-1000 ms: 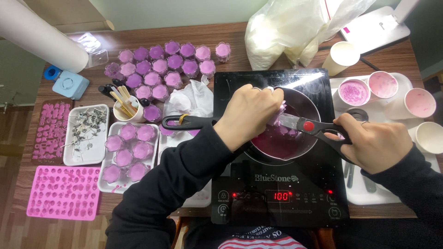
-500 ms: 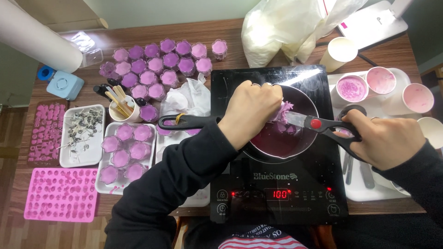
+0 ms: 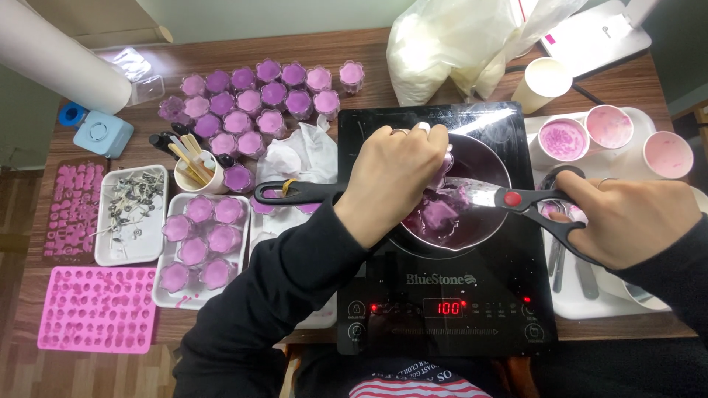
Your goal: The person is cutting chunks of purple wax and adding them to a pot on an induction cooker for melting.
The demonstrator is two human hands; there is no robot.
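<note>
My left hand (image 3: 391, 177) reaches over a small metal saucepan (image 3: 493, 158) and pinches a pale purple wax lump (image 3: 443, 174) above it. My right hand (image 3: 627, 221) grips the black handles of a pair of scissors (image 3: 509, 197) with a red pivot; the blades lie across the pan, right at the lump. Dark purple liquid fills the pan, and a lilac wax chunk (image 3: 440, 214) floats in it. The pan stands on a black induction cooktop (image 3: 442, 317) with a lit red display. Its black handle (image 3: 295, 193) points left.
Many small glass cups of purple wax (image 3: 258, 103) stand at the back left, more on a white tray (image 3: 166, 295). Nearby are a tray of wicks (image 3: 133, 214), a pink silicone mould (image 3: 96, 309), a cup of wooden sticks (image 3: 193, 173), paper cups (image 3: 564, 140) and a plastic bag (image 3: 457, 44).
A lilac chunk has dropped from the lump into the purple liquid. My right hand and the scissors have shifted slightly right and down. My left hand stays over the pan.
</note>
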